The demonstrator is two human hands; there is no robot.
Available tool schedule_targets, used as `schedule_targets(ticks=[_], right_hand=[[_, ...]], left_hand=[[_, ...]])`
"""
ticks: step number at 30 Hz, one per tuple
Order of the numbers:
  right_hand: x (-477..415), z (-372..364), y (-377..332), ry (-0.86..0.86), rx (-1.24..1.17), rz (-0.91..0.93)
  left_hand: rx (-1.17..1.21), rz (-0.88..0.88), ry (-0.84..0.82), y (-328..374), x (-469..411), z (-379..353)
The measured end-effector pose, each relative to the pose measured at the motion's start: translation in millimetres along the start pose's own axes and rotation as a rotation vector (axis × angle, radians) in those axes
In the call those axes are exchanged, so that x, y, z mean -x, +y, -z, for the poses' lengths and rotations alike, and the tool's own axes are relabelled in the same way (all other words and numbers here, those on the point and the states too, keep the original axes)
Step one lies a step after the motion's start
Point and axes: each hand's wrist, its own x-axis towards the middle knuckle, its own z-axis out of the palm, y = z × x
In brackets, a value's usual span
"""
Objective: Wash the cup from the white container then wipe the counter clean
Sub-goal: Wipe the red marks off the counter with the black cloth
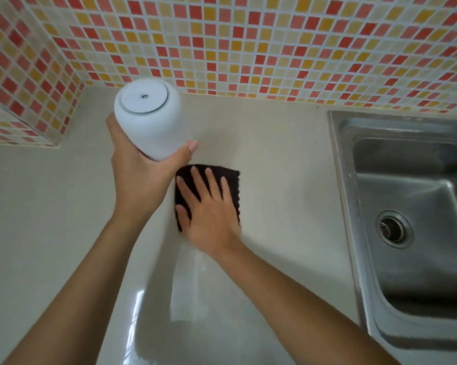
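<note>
My left grip (140, 177) clamps one white container (148, 119) above the table (275, 143). My right grip (211, 214), fingers flat, presses one dark cloth (232, 180) just beside it. Bare table runs right to one sink (406, 206).

- Bright, even light; the frame is slightly soft.
- White glare streaks on the tabletop (136, 312) at 6 o'clock.
- Faint arm shadows there.
- Tiled wall (248, 35) bows toward 9 and 3 o'clock.
</note>
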Motion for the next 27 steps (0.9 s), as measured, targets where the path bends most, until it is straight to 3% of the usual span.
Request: schedule_targets(ticks=[2,4,9,13,16,20,24,27], right_hand=[[51,4,-1,-0.09,0.022,0.171],[76,15,41,-0.073,0.059,0.187],[23,47,189,0.066,0.17,-0.348],[-5,35,166,0.112,0.135,-0.482],[29,15,83,0.095,0.083,-0.29],[146,-1,-17,-0.137,-0.019,0.18],[219,14,28,-0.198,-0.025,0.322],[186,25,79,-0.136,0.045,0.178]], left_hand=[[0.03,-0.014,-0.007,6,-5,-9],[0.046,-0.03,-0.015,10,-12,-15],[0.045,-0.039,0.006,12,-13,-18],[0.02,-0.03,-0.006,11,-1,-20],[0.007,-0.014,-0.033,16,11,-31],[0.002,0.001,-0.063,26,20,-50],[-0.003,0.02,-0.077,27,24,-58],[-0.019,0.011,-0.087,22,27,-55]])
